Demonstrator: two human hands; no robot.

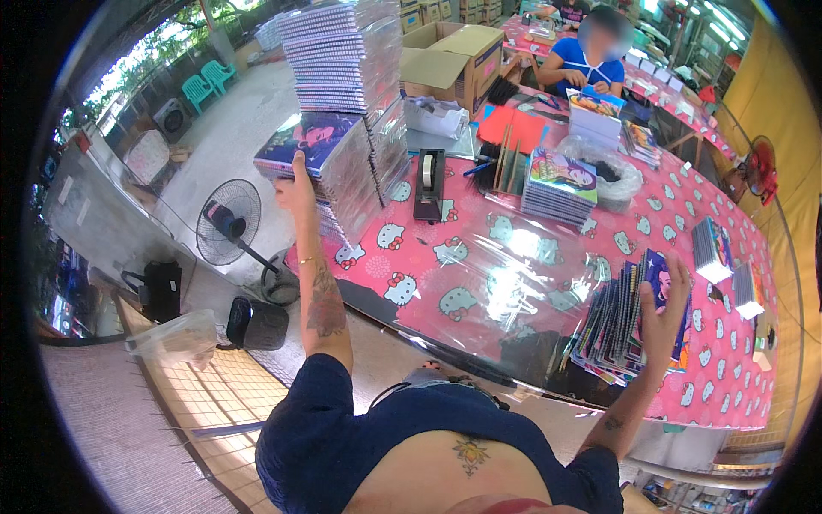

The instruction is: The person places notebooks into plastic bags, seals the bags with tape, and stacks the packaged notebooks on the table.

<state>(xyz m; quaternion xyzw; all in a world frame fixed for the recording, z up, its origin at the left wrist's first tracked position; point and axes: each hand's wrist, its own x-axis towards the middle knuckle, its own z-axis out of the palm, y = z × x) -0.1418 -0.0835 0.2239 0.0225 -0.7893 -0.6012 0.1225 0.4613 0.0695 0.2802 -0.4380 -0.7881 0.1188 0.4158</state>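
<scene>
My left hand (pixel 295 195) grips the near edge of a purple spiral notebook (pixel 310 141) on top of the front stack of plastic-wrapped notebooks (pixel 351 193) at the table's left edge. The thumb lies on its cover; the other fingers are partly hidden at its side. At the right, my right hand (pixel 664 310) rests against a leaning pile of spiral notebooks (pixel 606 330), its fingers stretched out beside a purple cover. Whether it bears on one notebook or several, I cannot tell. A taller notebook stack (pixel 330 56) rises behind the left one.
A black tape dispenser (pixel 430 188), another notebook stack (pixel 556 188) and a cardboard box (pixel 454 60) stand farther back. Clear plastic film (pixel 505 274) lies on the pink tablecloth (pixel 402 248). A standing fan (pixel 229 221) is left of the table. Another person (pixel 591 64) sits across.
</scene>
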